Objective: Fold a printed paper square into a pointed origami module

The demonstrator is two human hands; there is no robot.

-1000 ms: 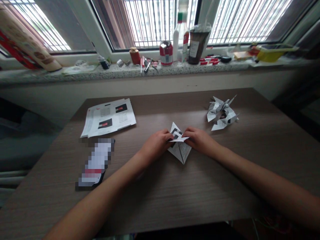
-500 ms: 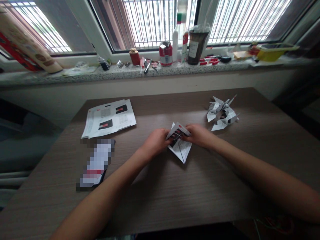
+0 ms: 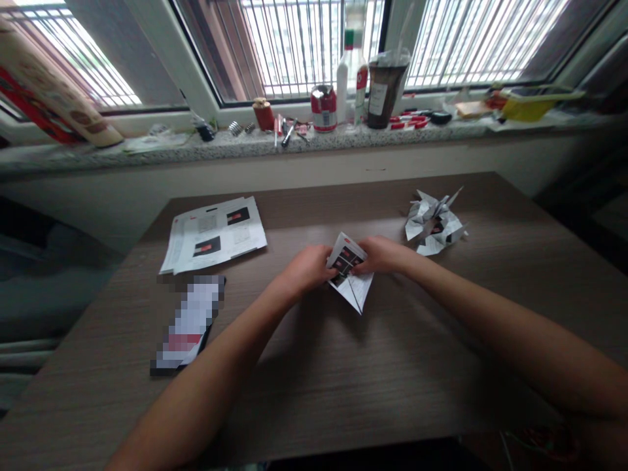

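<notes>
A wooden desk (image 3: 343, 366) below a barred window is seen from above, with two bare forearms reaching in from the near edge. At the middle of the desk a folded paper piece (image 3: 354, 291), white with small black and red printed patches, is held between both hands. Its lower part comes to a point resting towards the viewer, and its upper flap is lifted off the surface. The left hand (image 3: 307, 269) is closed on the flap's left edge, and the right hand (image 3: 381, 255) is closed on its right edge, fingertips pinched narrow on the paper.

A fold in an origami piece appears to be under way, with the top flap being raised or opened. It is judged that a clean crease would call for the edges to be lined up, the point kept pinned to the desk, and the fold pressed flat.

A spiky finished paper model (image 3: 434, 222) lies just beyond the right hand, apart from it. A stack of printed sheets (image 3: 214, 234) lies far left, with a flat dark object (image 3: 189, 324), blurred out, nearer. On the windowsill (image 3: 147, 152) a red can (image 3: 324, 108), a white bottle (image 3: 354, 72) and a dark cup (image 3: 383, 91) are seen
</notes>
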